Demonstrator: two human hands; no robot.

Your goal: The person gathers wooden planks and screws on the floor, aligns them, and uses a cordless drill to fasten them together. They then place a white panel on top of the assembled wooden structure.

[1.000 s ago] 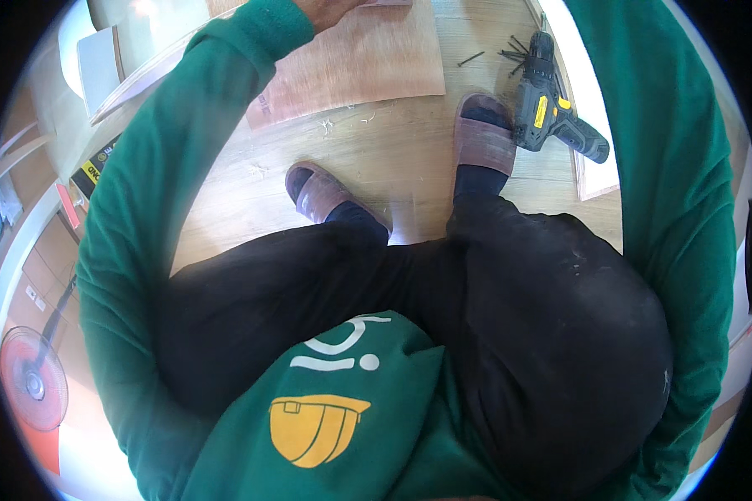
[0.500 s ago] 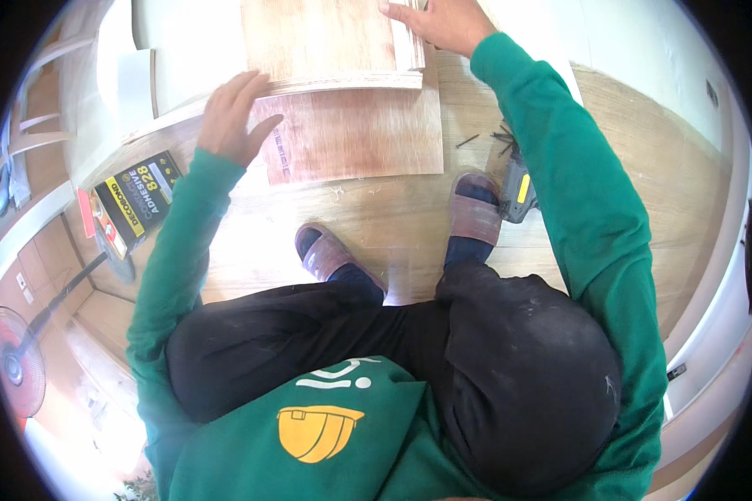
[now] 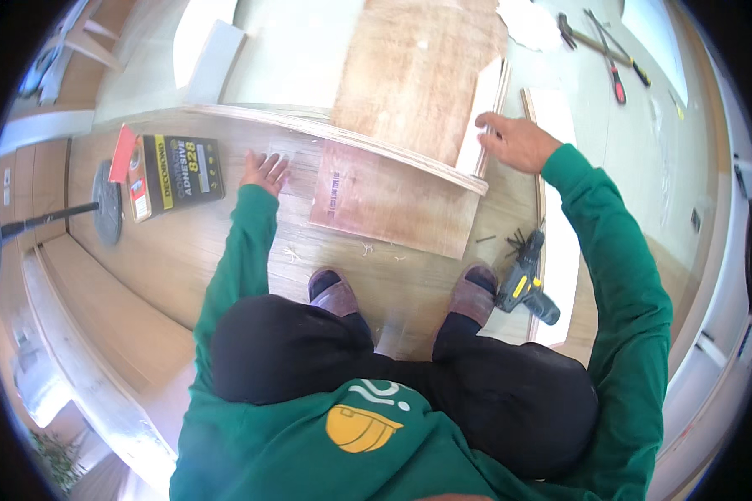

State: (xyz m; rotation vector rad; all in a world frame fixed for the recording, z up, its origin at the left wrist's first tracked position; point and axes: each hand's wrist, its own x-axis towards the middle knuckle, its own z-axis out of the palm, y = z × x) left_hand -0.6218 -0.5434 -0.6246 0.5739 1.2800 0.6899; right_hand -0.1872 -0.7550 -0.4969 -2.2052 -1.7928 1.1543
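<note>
My right hand point(image 3: 522, 144) has its fingers curled over the top of a narrow upright board point(image 3: 482, 117) along the right side of a plywood panel point(image 3: 418, 75). Another thin edge strip point(image 3: 342, 136) runs along the panel's near side. My left hand point(image 3: 265, 173) is over the floor left of the panel, fingers spread, holding nothing. A loose reddish plywood sheet point(image 3: 393, 200) lies partly under the panel's near edge. Close to my right foot, a cordless drill point(image 3: 526, 284) lies on its side, with several dark screws point(image 3: 518, 242) beside its front end.
A long white board point(image 3: 557, 250) lies right of the drill. Farther right are a hammer point(image 3: 589, 37) and a red-tipped screwdriver point(image 3: 617, 83). At left stands a black-and-yellow box point(image 3: 180, 175) beside a fan's round base point(image 3: 109, 203). Small shavings point(image 3: 368, 248) lie before my feet.
The view has shifted, bringing the tools and white board into sight. My left hand has come off the panel's left corner. My right hand remains at the right-side board.
</note>
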